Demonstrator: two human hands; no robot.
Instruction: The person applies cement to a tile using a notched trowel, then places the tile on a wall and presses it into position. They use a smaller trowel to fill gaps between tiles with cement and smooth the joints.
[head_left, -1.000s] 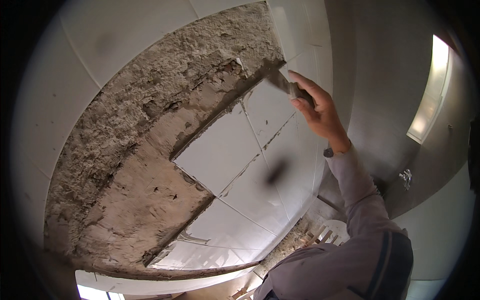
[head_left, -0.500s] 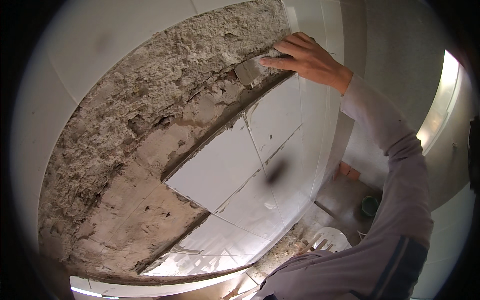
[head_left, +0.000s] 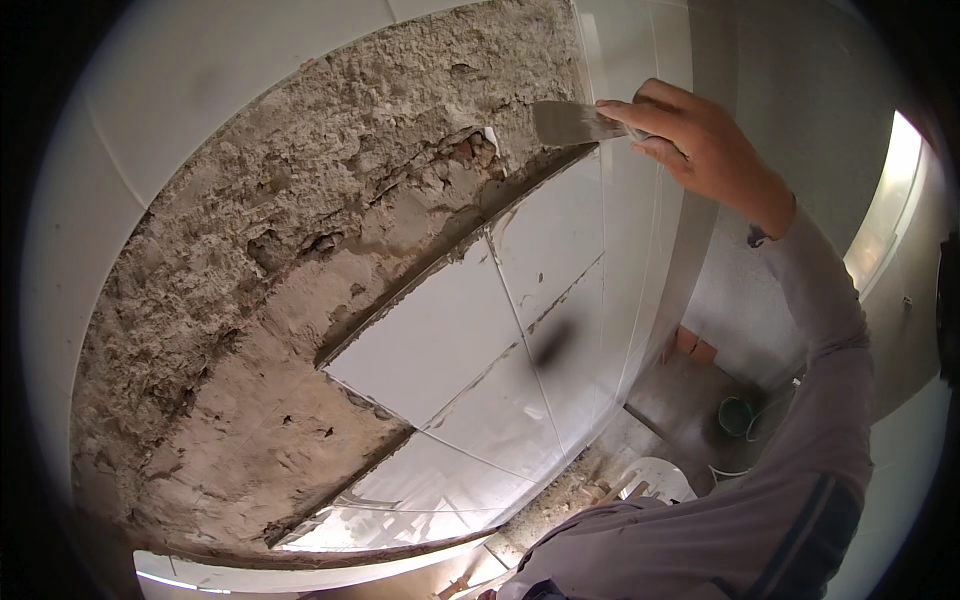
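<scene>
My right hand (head_left: 690, 140) is closed round a putty knife, its arm reaching up from the lower right. The wide grey blade (head_left: 570, 124) points left and lies against or just off the upper right end of the rough bare mortar wall (head_left: 400, 120). Right below the blade runs the top edge of the white wall tiles (head_left: 430, 340). To the left of the blade is a ragged hollow (head_left: 470, 155) with reddish bits and a small white piece at its rim. The fingers hide most of the knife's handle. My left hand does not show.
White tiles (head_left: 120, 130) also border the bare strip above. A lower patch of bare mortar (head_left: 280, 440) steps down beside the tiles. On the floor stand a white plastic chair (head_left: 660, 480), a green bucket (head_left: 737, 415) and orange bricks (head_left: 695, 345). A bright narrow opening (head_left: 885, 200) is at right.
My right hand and the putty knife have moved right and slightly down, away from the hollow. The hollow, covered by the blade before, now shows. The view has shifted a little.
</scene>
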